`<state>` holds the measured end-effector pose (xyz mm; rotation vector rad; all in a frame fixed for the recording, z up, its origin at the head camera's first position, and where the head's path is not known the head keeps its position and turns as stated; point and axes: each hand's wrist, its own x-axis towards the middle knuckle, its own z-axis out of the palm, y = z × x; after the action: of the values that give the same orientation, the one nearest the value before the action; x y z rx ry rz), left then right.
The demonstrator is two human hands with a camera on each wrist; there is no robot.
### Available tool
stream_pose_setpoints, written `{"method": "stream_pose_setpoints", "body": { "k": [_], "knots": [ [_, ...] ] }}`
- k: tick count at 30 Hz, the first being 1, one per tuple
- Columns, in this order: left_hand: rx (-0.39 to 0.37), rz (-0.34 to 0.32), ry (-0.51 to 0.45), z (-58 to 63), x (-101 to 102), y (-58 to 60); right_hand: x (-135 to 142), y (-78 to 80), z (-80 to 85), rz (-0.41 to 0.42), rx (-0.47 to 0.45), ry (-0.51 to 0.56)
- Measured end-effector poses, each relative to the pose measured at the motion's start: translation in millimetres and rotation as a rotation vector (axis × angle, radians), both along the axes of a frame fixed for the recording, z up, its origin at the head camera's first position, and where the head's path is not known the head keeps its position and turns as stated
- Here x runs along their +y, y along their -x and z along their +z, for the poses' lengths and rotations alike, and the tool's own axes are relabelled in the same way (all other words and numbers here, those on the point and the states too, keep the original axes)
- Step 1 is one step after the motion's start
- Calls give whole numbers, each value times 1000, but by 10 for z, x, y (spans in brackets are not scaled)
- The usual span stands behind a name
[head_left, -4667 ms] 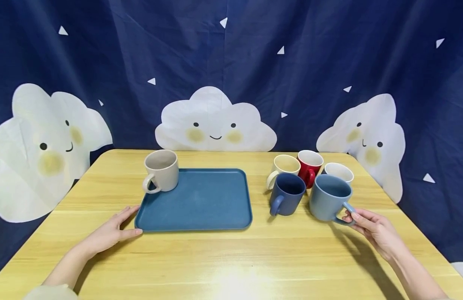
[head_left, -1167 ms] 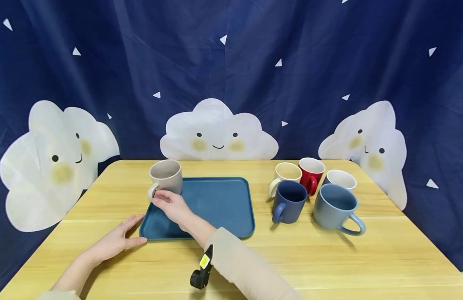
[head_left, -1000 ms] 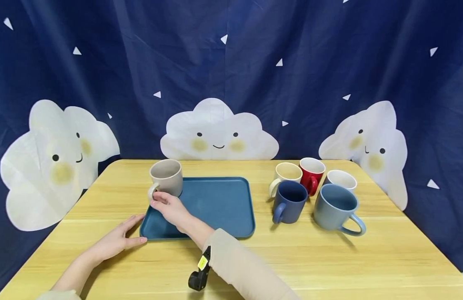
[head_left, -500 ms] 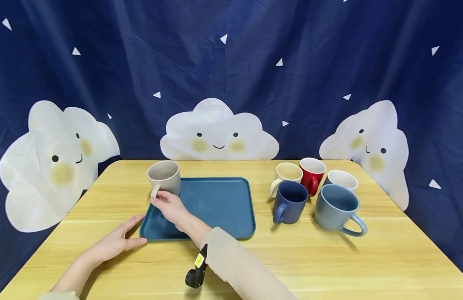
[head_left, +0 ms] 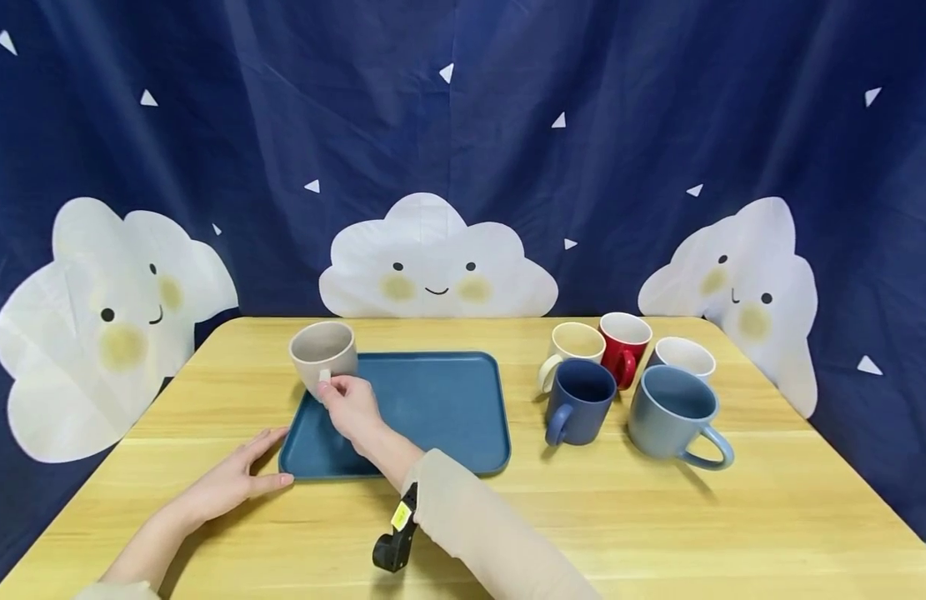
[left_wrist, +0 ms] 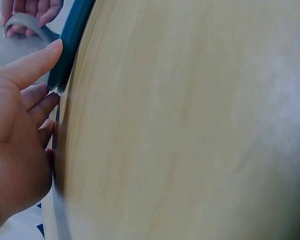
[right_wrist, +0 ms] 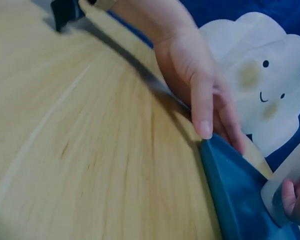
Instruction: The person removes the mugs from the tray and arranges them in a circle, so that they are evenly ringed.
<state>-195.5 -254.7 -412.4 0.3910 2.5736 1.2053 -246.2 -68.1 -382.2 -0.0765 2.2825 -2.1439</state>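
**Beige mug tipped at the tray's far-left corner, right hand on its handle**

The right hand [head_left: 352, 408] reaches across the blue tray [head_left: 432, 408] and pinches the handle of the beige mug [head_left: 322, 354] between thumb and curled fingers. The mug is tilted, with its mouth leaning toward 10 o'clock, and sits at the tray's far-left corner, at 11 o'clock from the tray's middle. Whether its base touches the tray or is lifted off it cannot be told. Its inside looks empty.

The left hand [head_left: 233, 481] lies flat on the wooden table [head_left: 658, 533], fingers straight and relaxed, holding nothing. Its thumb and fingertips rest against the tray's near-left corner, at 7 o'clock from the tray's middle; the left wrist view shows the thumb [left_wrist: 32, 62] touching the tray's rim.

The tray's floor is bare from its middle out to 3 and 5 o'clock. Open table surface runs along the near edge, from 4 to 8 o'clock, and a narrower strip lies between the tray's left rim and the table's left edge.

At 3 o'clock from the tray five mugs stand upright and close together, well apart from both hands: a cream mug [head_left: 575, 346], a red mug [head_left: 623, 343], a white mug [head_left: 683, 357], a dark blue mug [head_left: 580, 402] and a light blue mug [head_left: 670, 414]. Those whose insides show look empty.
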Motion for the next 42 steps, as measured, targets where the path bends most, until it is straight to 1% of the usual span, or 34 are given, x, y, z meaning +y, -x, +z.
{"method": "stream_pose_setpoints", "body": {
  "k": [3, 6, 8, 11, 16, 20, 24, 29, 34, 37, 42],
  "knots": [
    [-9, -1, 1, -1, -9, -15, 57, 8, -17, 9, -16, -8],
    [-20, -2, 17, -13, -13, -40, 109, -4, -48, 13, -55, 46],
    [-21, -1, 24, -29, -11, -48, 139, -11, -67, 24, -66, 80],
    [0, -8, 24, -47, -4, -42, 191, -15, -69, 44, -75, 127],
    [32, -18, 22, -41, 0, -9, 319, -18, 20, 103, -74, 185],
    [11, -14, 24, -6, 6, 10, 446, -58, 182, 143, -56, 251],
    [-11, -11, 25, 4, -7, 26, 600, -141, 393, 181, -37, 306],
    [-22, -9, 22, -2, -34, 38, 840, -253, 657, 226, -4, 307],
    [-15, -9, 22, -1, -36, 37, 1167, -409, 891, 274, 45, 317],
    [-12, -9, 18, 4, -31, 37, 1393, -495, 989, 297, 76, 329],
    [-18, -10, 15, 16, -17, 34, 1791, -612, 1086, 317, 89, 333]
  ]
}}
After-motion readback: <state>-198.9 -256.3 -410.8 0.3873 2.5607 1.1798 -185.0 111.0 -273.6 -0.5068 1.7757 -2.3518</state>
